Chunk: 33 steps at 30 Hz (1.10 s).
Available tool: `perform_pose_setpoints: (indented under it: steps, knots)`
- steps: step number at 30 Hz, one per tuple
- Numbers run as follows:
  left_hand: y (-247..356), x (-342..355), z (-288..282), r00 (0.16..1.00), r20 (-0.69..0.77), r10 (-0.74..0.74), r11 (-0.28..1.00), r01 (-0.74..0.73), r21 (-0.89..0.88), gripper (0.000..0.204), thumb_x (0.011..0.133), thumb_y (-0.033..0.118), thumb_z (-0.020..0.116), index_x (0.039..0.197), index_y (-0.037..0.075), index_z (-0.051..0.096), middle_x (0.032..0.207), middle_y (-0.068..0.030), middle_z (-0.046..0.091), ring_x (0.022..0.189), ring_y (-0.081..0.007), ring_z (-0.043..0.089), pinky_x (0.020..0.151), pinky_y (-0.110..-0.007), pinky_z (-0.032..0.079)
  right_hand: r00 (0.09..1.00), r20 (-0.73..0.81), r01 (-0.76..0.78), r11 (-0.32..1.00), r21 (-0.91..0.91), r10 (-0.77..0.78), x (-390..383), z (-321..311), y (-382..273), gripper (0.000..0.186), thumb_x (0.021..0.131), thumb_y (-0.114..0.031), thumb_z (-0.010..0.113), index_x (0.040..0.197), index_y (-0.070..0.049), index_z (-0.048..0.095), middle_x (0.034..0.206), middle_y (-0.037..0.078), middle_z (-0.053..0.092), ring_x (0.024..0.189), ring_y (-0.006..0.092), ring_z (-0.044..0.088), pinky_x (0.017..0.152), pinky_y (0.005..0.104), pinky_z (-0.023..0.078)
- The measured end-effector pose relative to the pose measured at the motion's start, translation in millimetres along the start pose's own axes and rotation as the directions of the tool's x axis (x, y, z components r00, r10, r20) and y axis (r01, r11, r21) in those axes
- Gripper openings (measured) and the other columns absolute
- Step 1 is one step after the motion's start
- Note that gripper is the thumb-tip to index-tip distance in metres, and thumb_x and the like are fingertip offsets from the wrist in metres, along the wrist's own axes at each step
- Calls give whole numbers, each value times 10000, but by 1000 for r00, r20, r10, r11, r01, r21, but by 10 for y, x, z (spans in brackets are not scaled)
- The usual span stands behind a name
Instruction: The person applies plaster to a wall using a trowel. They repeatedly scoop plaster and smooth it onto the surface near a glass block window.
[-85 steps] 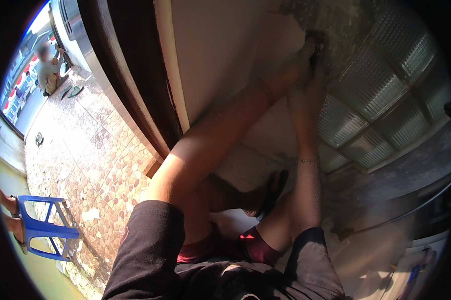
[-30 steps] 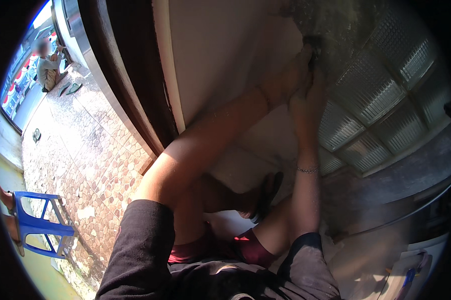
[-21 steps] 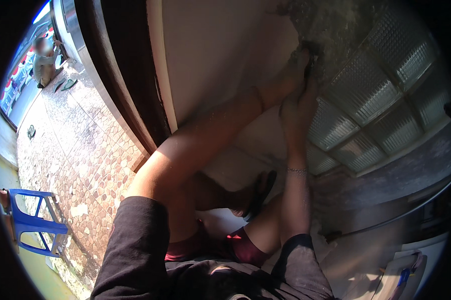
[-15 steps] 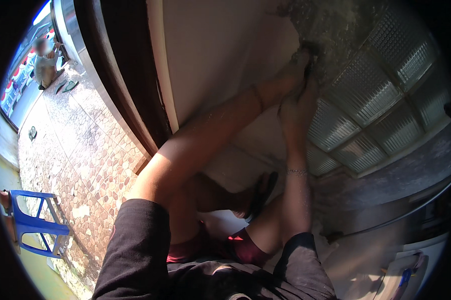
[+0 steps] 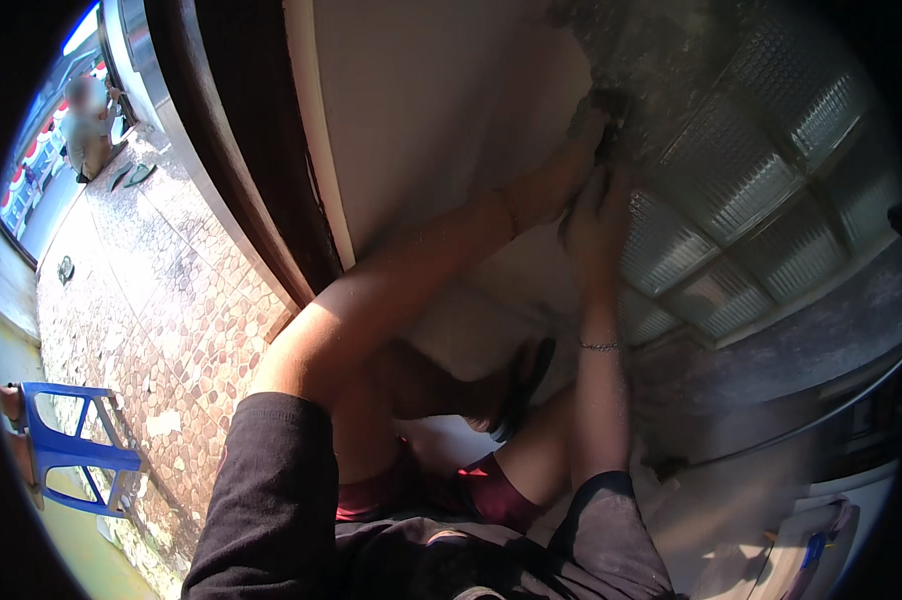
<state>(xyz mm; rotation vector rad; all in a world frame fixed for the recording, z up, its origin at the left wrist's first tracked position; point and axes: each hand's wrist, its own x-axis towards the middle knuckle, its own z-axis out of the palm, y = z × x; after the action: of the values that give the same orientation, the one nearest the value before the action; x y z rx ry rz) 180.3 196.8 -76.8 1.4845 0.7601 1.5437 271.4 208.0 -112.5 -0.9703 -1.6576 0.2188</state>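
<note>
Beside glass blocks (image 5: 733,195), by the lower edge of a rough wall patch (image 5: 666,45), one dark object (image 5: 608,105) sits at the bunched hands, left hand (image 5: 573,160) higher, right hand (image 5: 601,208) just below; likely paired for steadiness; shadow hides the fingers, can't tell if they grip; counts: two hands, one object, at least five blocks, one blue stool (image 5: 96,459).

Abt 1 o'clock, L hand (image 5: 581,150) & R hand (image 5: 599,215) were deep in shadow, finger detail too dim to tell; dark thing (image 5: 611,108) by them was blurred, kind unclear. Approx 10 o'clock, seated person's (image 5: 89,135) face was blurred out. Btw 8 & 9, bare feet (image 5: 21,455) by blue stool (image 5: 86,456) were cut off by dark rim. Nr 4, thin rod's (image 5: 801,424) outer end was lost there too.
</note>
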Motion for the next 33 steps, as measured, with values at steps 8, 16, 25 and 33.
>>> perform_pose_setpoints:
  steps: [8,16,25,33]
  knots:
    - [-372,114,-110,967,47,-250,959,254,-126,682,1069,516,260,1458,-38,344,1368,-166,505,1205,-194,484,1081,-306,359,996,44,-83,988,130,78,-297,91,46,346,1015,-112,408,1314,49,472,1215,285,584,1147,432,570,942,461,446]
    - [-209,173,-154,935,21,-353,935,353,4,776,1049,562,212,1460,-83,341,1402,-222,500,1297,-264,477,1100,-342,344,982,-99,172,980,104,-162,-192,267,35,378,978,-71,437,1327,74,449,1226,277,577,1148,408,575,968,460,443]
    - [-143,226,-90,947,-53,-316,948,317,17,828,1029,615,222,1431,-88,399,1426,-225,476,1310,-272,458,1098,-341,348,997,-71,50,990,135,-40,-169,235,-52,377,960,-83,468,1299,83,460,1230,292,558,1176,435,534,991,474,411]
    - [-84,216,-104,968,17,-250,968,250,-2,802,1038,590,223,1437,-83,397,1417,-235,473,1295,-260,462,1090,-343,346,985,-129,142,971,194,-118,-154,222,-195,428,989,-54,404,1394,82,410,1349,286,503,1284,411,476,1080,442,367]
